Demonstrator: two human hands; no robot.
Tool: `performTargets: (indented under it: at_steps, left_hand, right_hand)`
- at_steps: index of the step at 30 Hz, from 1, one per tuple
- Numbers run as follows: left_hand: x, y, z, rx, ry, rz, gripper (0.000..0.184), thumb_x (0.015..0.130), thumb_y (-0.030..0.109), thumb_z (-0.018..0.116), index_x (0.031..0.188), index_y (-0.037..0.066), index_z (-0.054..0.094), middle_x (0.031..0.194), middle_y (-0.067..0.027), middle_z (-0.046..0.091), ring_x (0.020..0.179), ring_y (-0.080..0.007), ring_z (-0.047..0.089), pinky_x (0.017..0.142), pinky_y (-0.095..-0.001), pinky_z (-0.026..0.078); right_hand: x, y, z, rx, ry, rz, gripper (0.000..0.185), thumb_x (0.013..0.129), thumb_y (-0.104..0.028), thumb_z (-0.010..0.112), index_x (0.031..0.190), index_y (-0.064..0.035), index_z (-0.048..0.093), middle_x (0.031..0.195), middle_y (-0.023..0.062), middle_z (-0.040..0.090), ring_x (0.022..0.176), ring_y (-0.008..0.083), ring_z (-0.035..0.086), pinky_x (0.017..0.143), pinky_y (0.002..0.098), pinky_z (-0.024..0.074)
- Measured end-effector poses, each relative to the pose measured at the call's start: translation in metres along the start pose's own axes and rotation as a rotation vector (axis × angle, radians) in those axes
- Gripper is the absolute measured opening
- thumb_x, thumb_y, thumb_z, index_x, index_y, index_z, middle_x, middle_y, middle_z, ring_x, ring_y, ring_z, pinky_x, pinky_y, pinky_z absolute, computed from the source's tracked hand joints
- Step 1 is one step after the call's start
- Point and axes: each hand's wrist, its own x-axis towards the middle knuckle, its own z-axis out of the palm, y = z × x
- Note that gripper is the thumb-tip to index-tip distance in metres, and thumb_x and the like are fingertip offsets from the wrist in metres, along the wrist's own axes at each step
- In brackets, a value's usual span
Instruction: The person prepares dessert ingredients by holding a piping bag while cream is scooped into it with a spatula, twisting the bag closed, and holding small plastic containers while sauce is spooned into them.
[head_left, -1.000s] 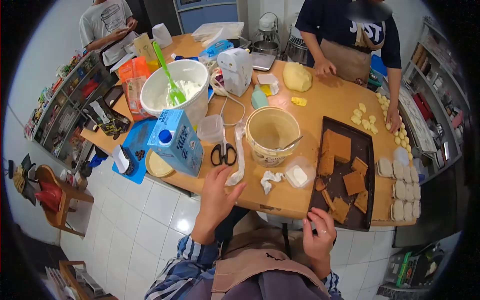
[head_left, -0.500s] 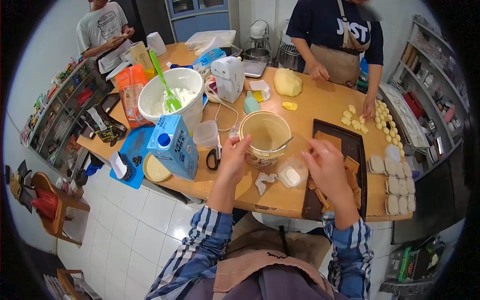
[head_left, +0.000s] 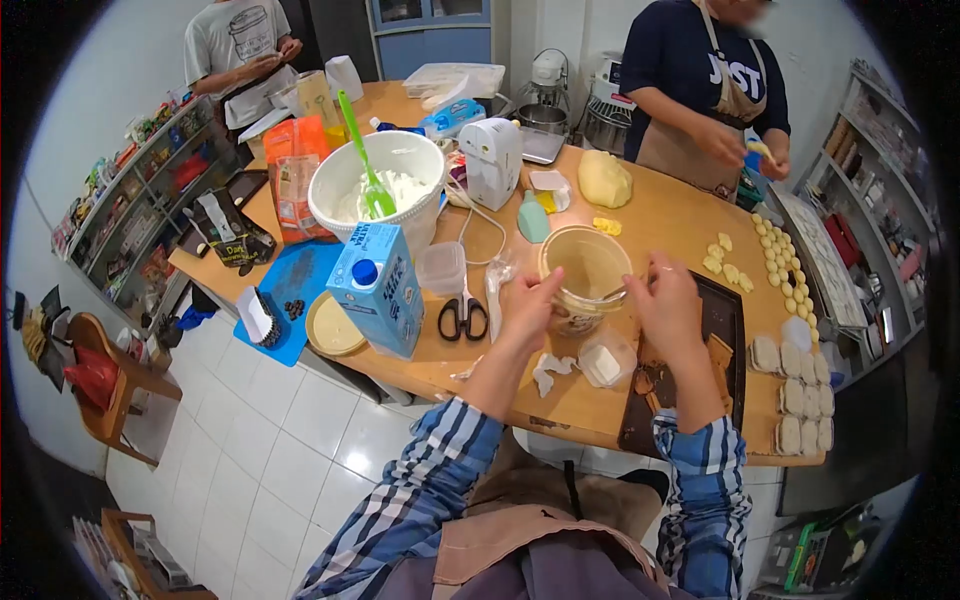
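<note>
My left hand (head_left: 528, 308) grips the left side of a cream-coloured plastic tub (head_left: 570, 238), its thumb by the rim. A metal spoon (head_left: 610, 295) leans in the tub, its handle against the right edge. My right hand (head_left: 668, 308) is at that edge, thumb and fingers bent around the end of the spoon handle; the exact contact is partly hidden. In front of the tub is a small clear container (head_left: 607, 360) with something white inside, beside a crumpled white strip (head_left: 550, 372). A dark baking tray (head_left: 728, 305) with brown pieces lies under my right forearm.
Left stand a blue milk carton (head_left: 378, 295), black-handled scissors (head_left: 462, 318) and a white bowl (head_left: 425, 195) with a green spatula (head_left: 372, 175). Yellow dough (head_left: 605, 180) sits behind. Pale dough balls (head_left: 785, 262) are at right. One person (head_left: 710, 100) handles dough opposite; another person (head_left: 235, 55) stands far left.
The view has shifted, so the table appears further right. The tub has moved right relative to the scissors, in my left hand. My right hand has closed in on the spoon at its rim.
</note>
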Motion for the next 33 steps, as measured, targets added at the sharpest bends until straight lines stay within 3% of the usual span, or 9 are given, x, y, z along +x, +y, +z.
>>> performTargets:
  at_steps: [2,5,8,10,12,16,22,32,33]
  left_hand:
    - [0.006,-0.01,0.004,-0.017,-0.048,-0.044,0.033,0.083,0.035,0.065,0.094,0.009,0.049,0.098,-0.005,0.048,0.089,-0.0149,0.047,0.065,-0.0387,0.047]
    - [-0.03,0.001,0.003,-0.117,-0.029,0.051,0.026,0.086,0.029,0.062,0.095,0.008,0.05,0.102,-0.0029,0.048,0.09,-0.0133,0.047,0.076,-0.0364,0.044]
    - [-0.081,0.002,-0.023,-0.111,-0.082,0.245,0.017,0.087,0.018,0.06,0.094,0.005,0.051,0.107,-0.0045,0.052,0.098,-0.0136,0.049,0.086,-0.0328,0.04]
    - [-0.106,-0.008,-0.059,0.062,-0.178,0.326,0.01,0.085,0.009,0.06,0.089,0.003,0.054,0.108,-0.007,0.055,0.102,-0.0148,0.05,0.086,-0.0309,0.04]
    - [-0.132,-0.013,-0.087,0.091,-0.151,0.301,0.005,0.084,0.003,0.06,0.081,0.003,0.056,0.097,-0.0073,0.058,0.095,-0.0154,0.052,0.084,-0.0297,0.041]
    - [-0.168,-0.025,-0.137,0.102,-0.037,0.235,0.01,0.082,0.003,0.062,0.073,0.003,0.057,0.088,-0.0074,0.06,0.084,-0.0138,0.053,0.077,-0.0264,0.041]
    - [-0.171,-0.011,-0.155,0.271,-0.062,0.326,0.012,0.081,0.003,0.063,0.071,0.003,0.057,0.088,-0.0067,0.06,0.08,-0.0115,0.052,0.072,-0.0239,0.041]
    - [-0.151,-0.024,-0.147,-0.089,-0.039,0.282,0.007,0.087,0.007,0.057,0.083,0.002,0.057,0.095,-0.0081,0.06,0.085,-0.0136,0.054,0.08,-0.0267,0.043]
    - [-0.149,-0.025,-0.145,-0.175,-0.114,0.273,0.019,0.091,0.02,0.054,0.096,0.002,0.055,0.105,-0.0086,0.058,0.095,-0.0167,0.055,0.086,-0.0304,0.044]
  right_hand:
    - [-0.003,-0.003,-0.009,-0.056,0.115,-0.035,0.037,0.076,-0.016,0.067,0.105,0.0035,0.056,0.098,0.0207,0.056,0.088,0.0355,0.055,0.077,0.0399,0.0455]
    - [-0.006,-0.03,-0.04,0.006,0.196,-0.101,0.037,0.073,-0.014,0.068,0.104,0.0019,0.056,0.1,0.02,0.054,0.091,0.0352,0.054,0.079,0.0405,0.0449]
    - [-0.009,-0.06,-0.034,0.064,0.043,-0.236,0.036,0.071,-0.013,0.068,0.102,0.0002,0.057,0.099,0.0195,0.054,0.092,0.0351,0.054,0.079,0.0411,0.0449]
    - [-0.005,-0.082,-0.012,0.154,-0.054,-0.432,0.036,0.068,-0.012,0.07,0.1,-0.002,0.058,0.098,0.0186,0.055,0.094,0.0349,0.053,0.082,0.0419,0.0444]
    - [0.003,-0.095,0.029,0.19,-0.221,-0.533,0.05,0.068,-0.016,0.073,0.113,-0.0033,0.054,0.116,0.0196,0.05,0.108,0.0362,0.048,0.091,0.0412,0.0412]
    - [0.039,-0.129,0.141,-0.011,-0.565,-0.436,0.076,0.06,-0.03,0.079,0.124,-0.0076,0.046,0.133,0.0212,0.038,0.125,0.0374,0.035,0.1,0.0546,0.0311]
    - [0.061,-0.153,0.19,-0.078,-0.816,-0.328,0.089,0.056,-0.032,0.079,0.131,-0.0068,0.037,0.132,0.0196,0.039,0.124,0.0362,0.036,0.097,0.0562,0.0332]
    - [0.02,-0.138,0.099,0.195,-0.208,-0.451,0.08,0.055,-0.022,0.079,0.124,-0.0007,0.044,0.112,0.0178,0.05,0.106,0.0342,0.047,0.091,0.0404,0.0404]
    - [0.01,-0.138,0.079,0.237,-0.176,-0.458,0.079,0.055,-0.021,0.079,0.123,0.0,0.045,0.112,0.0177,0.051,0.105,0.0344,0.047,0.091,0.0406,0.0406]
